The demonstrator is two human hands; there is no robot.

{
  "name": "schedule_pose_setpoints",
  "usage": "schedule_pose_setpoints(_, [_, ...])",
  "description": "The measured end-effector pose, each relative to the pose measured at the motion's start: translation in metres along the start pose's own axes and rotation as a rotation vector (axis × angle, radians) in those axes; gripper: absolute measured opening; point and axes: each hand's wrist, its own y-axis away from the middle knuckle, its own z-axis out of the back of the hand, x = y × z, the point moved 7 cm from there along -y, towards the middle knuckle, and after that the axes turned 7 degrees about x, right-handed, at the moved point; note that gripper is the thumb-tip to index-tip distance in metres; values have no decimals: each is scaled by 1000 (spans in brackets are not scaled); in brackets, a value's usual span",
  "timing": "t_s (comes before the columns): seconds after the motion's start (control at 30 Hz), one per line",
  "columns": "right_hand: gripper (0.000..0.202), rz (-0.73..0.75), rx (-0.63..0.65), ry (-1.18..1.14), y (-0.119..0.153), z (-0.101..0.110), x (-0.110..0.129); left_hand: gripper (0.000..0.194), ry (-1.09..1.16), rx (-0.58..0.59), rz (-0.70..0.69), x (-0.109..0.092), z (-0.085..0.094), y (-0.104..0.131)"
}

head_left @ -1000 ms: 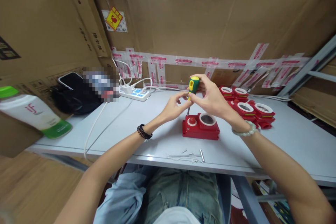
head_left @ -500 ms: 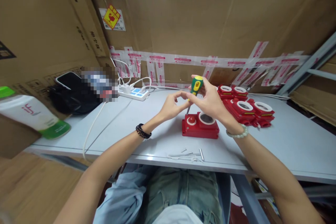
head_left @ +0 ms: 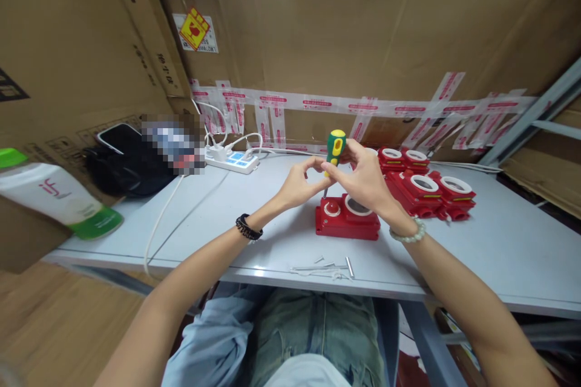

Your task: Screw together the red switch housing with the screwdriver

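A green and yellow screwdriver (head_left: 336,146) stands nearly upright, its tip at the back left corner of a red box (head_left: 347,228) with a red knob and a round white-rimmed window. My right hand (head_left: 363,174) is closed on the lower part of its handle. From the left, my left hand (head_left: 300,182) pinches the screwdriver low down, its fingertips meeting those of the right hand. In front of the red box lie metal pins and small screws (head_left: 324,267).
Several more red housings (head_left: 424,187) stand at the back right. A white power strip (head_left: 236,161) with cables, a black bag (head_left: 131,169) with a phone (head_left: 116,137) and a white-green tube (head_left: 59,196) are on the left. Cardboard (head_left: 318,24) rises behind the table.
The screwdriver handle has tilted from leaning right to more upright, and my right hand's fingers have shifted lower on it, baring more of the handle. My left hand stays nearly still.
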Motion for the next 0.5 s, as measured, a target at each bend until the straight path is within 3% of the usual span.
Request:
schedule_pose_setpoints(0.3, [38, -6, 11, -141, 1, -1, -5, 17, -189, 413, 5, 16, -13, 8])
schedule_pose_setpoints(0.5, [40, 22, -25, -190, 3, 4, 2, 15, -151, 440, -65, 7, -17, 9])
